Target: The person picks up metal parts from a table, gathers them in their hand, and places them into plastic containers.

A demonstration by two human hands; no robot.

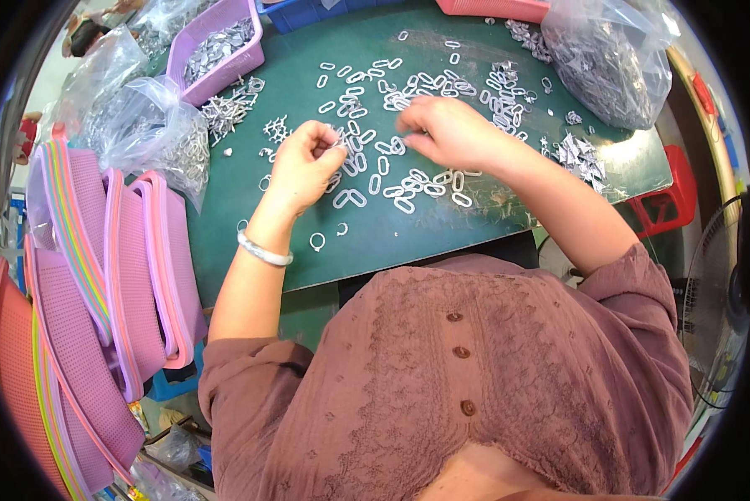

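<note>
My left hand point(306, 165) is closed in a pinch over the left side of the scattered metal pieces. What sits between its thumb and fingers is too small and hidden to name. To its right, my right hand point(452, 135) hovers low over the pile, palm down, thumb and forefinger apart. Flat oval metal links point(417, 181) lie all around and between both hands on the green tabletop point(308, 265). A loose metal ring point(317, 241) lies nearer to me, below the left hand.
Purple basket point(258, 52) of metal parts, far left; small pins point(229, 108) beside it. Bags of parts point(154, 125) point(613, 63) flank the table. Triangular pieces point(580, 157) lie right. Stacked plastic baskets point(83, 359) crowd my left; a red stool point(676, 196) and fan point(713, 292) stand right.
</note>
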